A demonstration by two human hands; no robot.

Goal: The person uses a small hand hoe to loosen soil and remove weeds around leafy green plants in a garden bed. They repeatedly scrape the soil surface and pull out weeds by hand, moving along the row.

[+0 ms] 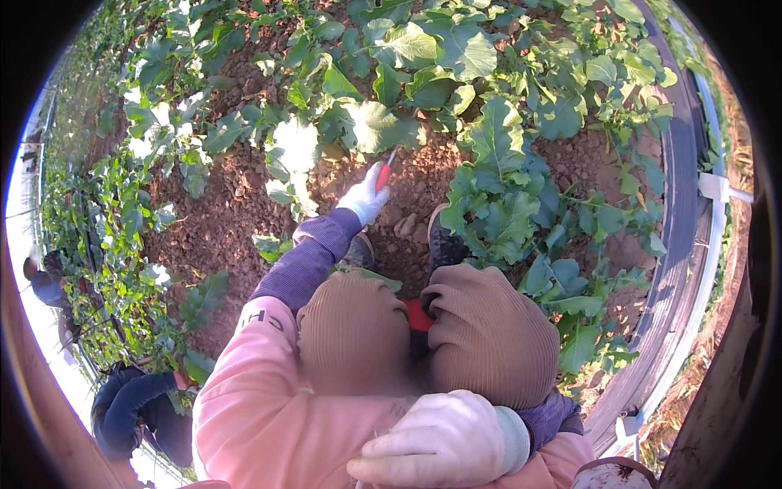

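Note:
My left hand (364, 199), in a white glove, grips the red handle of a hand tool (383, 176). Its thin metal blade points away from me, and its far end is partly hidden among leafy green plants (369, 125). Beneath the tool is bare, crumbly soil (421, 162). My right hand (440, 437), also gloved in white, is close to my chest with its fingers together and bent. Its palm side is hidden, so I cannot tell whether it holds anything. My bent knees in brown ribbed trousers (489, 336) lie between the two hands.
A large leafy plant (501, 202) stands beside my right shoe (443, 238). Black sheeting (678, 140) edges the bed on the right. At lower left, a person in dark clothes (137, 409) bends over plants; another person (47, 284) is farther off. Something red (418, 315) shows between my knees.

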